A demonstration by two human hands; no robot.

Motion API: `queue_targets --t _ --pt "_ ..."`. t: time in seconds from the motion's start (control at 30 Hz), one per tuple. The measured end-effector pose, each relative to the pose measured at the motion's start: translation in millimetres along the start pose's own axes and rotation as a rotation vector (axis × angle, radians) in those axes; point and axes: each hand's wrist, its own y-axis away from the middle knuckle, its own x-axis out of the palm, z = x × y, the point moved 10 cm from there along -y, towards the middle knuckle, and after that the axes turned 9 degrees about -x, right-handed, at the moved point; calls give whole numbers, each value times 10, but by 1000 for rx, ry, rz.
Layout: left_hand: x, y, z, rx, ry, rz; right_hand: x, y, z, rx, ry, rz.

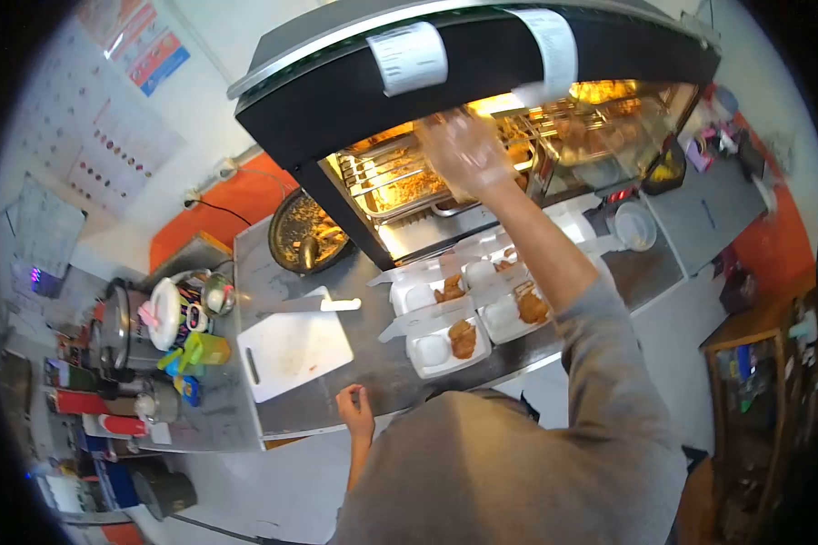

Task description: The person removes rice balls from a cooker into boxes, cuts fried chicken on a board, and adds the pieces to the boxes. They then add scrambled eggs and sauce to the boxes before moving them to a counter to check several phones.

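My right hand (463,153), in a clear plastic glove and blurred, reaches up to the opening of the lit food warmer (314,100); whether its fingers hold anything cannot be made out. Behind it, fried food lies on wire racks (400,177). My left hand (355,409) is bare, with curled fingers, at the counter's front edge. Below my right arm stand open white boxes with rice and fried pieces, among them the front box (436,365) and one to its right (497,325). A white cutting board (291,352) lies left of the boxes, with a knife (340,305) across its back edge.
A black pan (286,259) with food and a ladle stands left of the warmer. Pots, a yellow-green container (211,349) and bottles crowd the left side. At the right are a clear round tub (634,226) and a wooden shelf (745,341). Paper slips hang from the warmer's top.
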Motion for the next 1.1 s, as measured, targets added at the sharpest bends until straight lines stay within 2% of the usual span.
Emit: queue_targets --t 0.03,0.13,0.2,0.27,0.33,0.4,0.43,0.5,0.53,0.63,0.73,0.77,0.8,0.87,0.93,1.0,1.1 --pt "-40 -16 -36 11 -9 -19 352 -98 -189 253 -104 354" --pt "-152 -45 -89 27 -22 -59 401 -595 -90 122 -69 97" --pt "-200 -17 -64 30 -45 -70 618 -855 -98 143 -127 92" --pt "-249 9 6 -16 -29 -80 998 -996 -102 118 -312 120" --pt "-288 46 1 16 -57 -103 817 -936 -73 121 -276 105" --pt "-330 128 153 -56 -58 -149 677 -829 -90 171 -215 46" --pt "-313 164 229 -83 -7 -138 771 -836 -33 137 -112 236" --pt "-332 202 225 -64 -34 -115 814 -758 25 74 -6 423" --pt "-315 203 206 -32 -72 -66 740 -672 -136 162 -86 315" --pt "-377 153 317 -121 -22 -34 632 -251 -644 422 -325 24" --pt "-412 86 533 -128 25 -32 649 179 -526 642 -1422 -316" --pt "-427 51 601 -118 15 -24 420 401 -244 525 -1543 -535" --pt "-493 6 677 -142 41 -39 360 685 29 628 -1582 -543" --pt "-605 -106 714 -127 -4 -31 625 1003 576 649 -1728 -343" --pt "-772 -270 757 -72 8 -46 1229 1233 1156 787 -1799 -105" --pt "-954 -443 939 -59 -19 -55 1847 1257 1945 848 -1907 295" --pt "-1268 -697 1279 -81 14 -70 2858 1134 3067 763 -1860 583"
